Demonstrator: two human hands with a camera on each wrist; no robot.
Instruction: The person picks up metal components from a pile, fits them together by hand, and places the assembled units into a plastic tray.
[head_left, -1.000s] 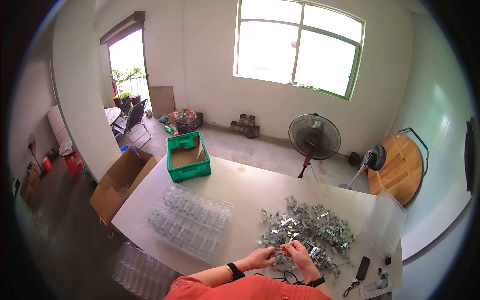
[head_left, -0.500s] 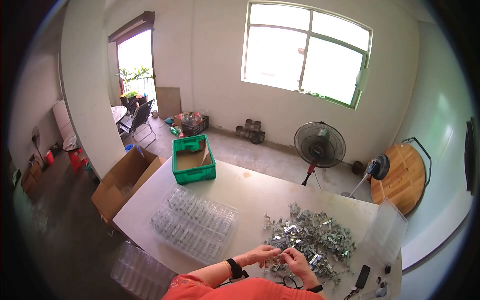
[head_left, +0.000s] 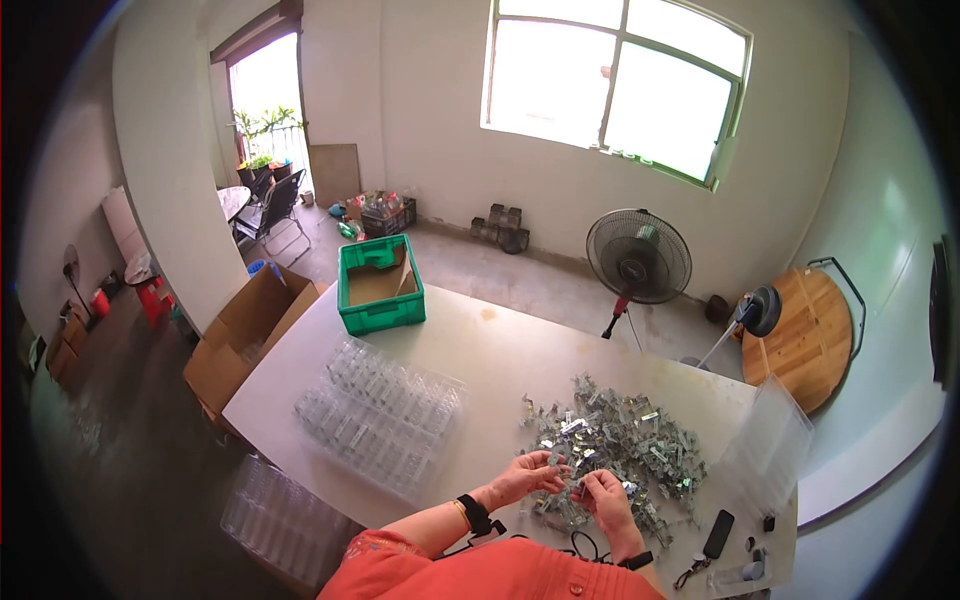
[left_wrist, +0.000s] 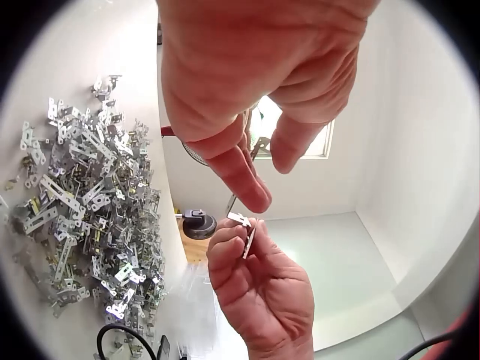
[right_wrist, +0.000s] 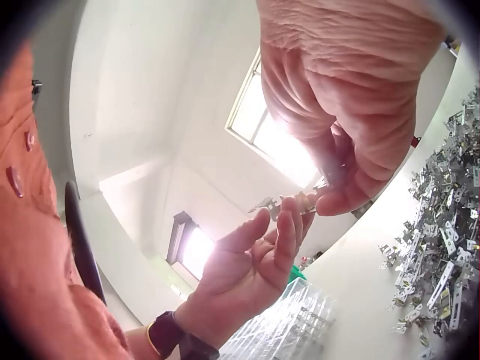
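Green crate [head_left: 381, 322], standing fan [head_left: 638, 256], phone [head_left: 717, 534]

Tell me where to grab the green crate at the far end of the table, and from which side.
Grip the green crate by the rim of its left and right walls, coming down from above. It stands upright with an open top, and bare table lies beside its right wall; the left wall is near the table edge.
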